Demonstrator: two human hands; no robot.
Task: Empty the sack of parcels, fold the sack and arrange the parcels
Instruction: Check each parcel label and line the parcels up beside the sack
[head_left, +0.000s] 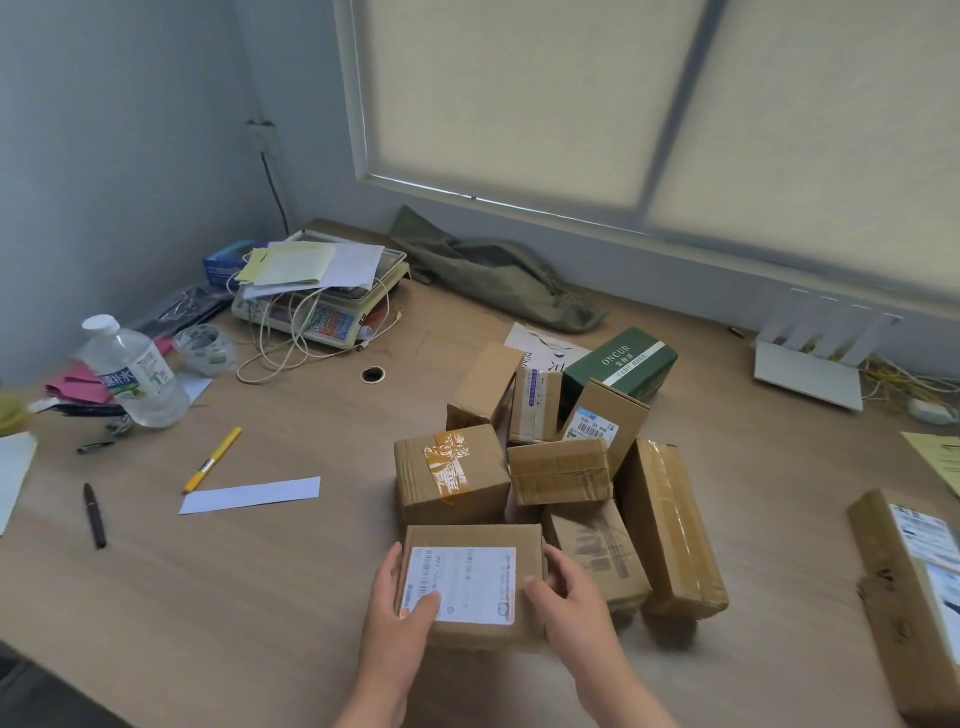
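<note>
Sack looks emptied but the olive-green cloth sack (498, 273) lies crumpled, unfolded at the back of the table (249, 597); your left hand (402, 610) and right hand (569, 597) have a curled grip on the flat brown white-labelled cardboard parcel (470, 540), arranging barely begun.

Eight brown parcels (449, 473) and one green box (621, 364) form the cluster, with perhaps two more cartons (909, 571) at the blurred right edge, plus one sack (493, 275), one water bottle (135, 371), one tape roll (205, 348), one scale (322, 306), one yellow pen (213, 460) and one dark pen (95, 514).
</note>
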